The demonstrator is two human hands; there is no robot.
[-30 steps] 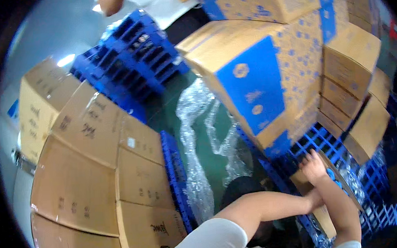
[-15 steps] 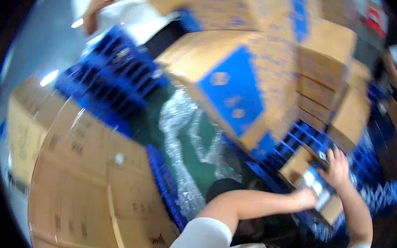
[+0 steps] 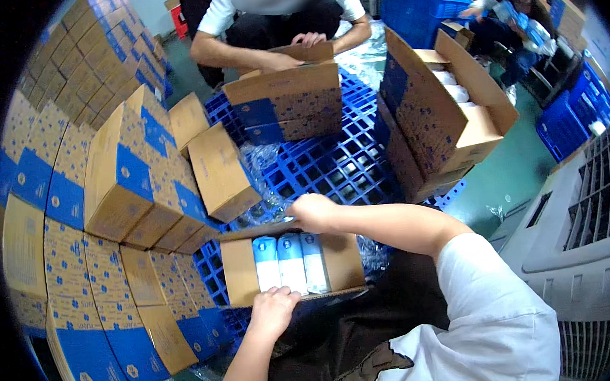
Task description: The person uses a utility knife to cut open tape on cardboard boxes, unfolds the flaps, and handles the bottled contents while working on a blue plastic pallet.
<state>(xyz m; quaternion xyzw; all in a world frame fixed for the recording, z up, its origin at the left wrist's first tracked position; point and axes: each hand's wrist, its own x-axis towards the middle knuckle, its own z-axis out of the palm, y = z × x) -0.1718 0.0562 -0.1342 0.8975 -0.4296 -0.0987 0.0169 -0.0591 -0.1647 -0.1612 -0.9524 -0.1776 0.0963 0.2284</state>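
Note:
An open brown carton (image 3: 343,258) stands in front of me on a blue pallet, its side flaps spread. Three blue-and-white packs (image 3: 291,264) lie side by side in its middle. My left hand (image 3: 273,311) is closed over the carton's near edge, the fingertips bent inward by the packs. At the far edge, my right hand (image 3: 312,212) is closed around the raised cardboard flap (image 3: 262,229). Something small and shiny shows beside its fingers, too little to name.
Stacked printed cartons (image 3: 73,274) line the left. Across the blue pallet (image 3: 318,169), a person crouches with hands on another open carton (image 3: 285,101). To the right are an open carton with white packs (image 3: 446,105), blue crates (image 3: 579,111) and a grey slatted machine (image 3: 594,242).
The view has swung right, so the carton now sits near the middle. My left hand has gone from inside the carton to its near edge; the right is at the far flap.

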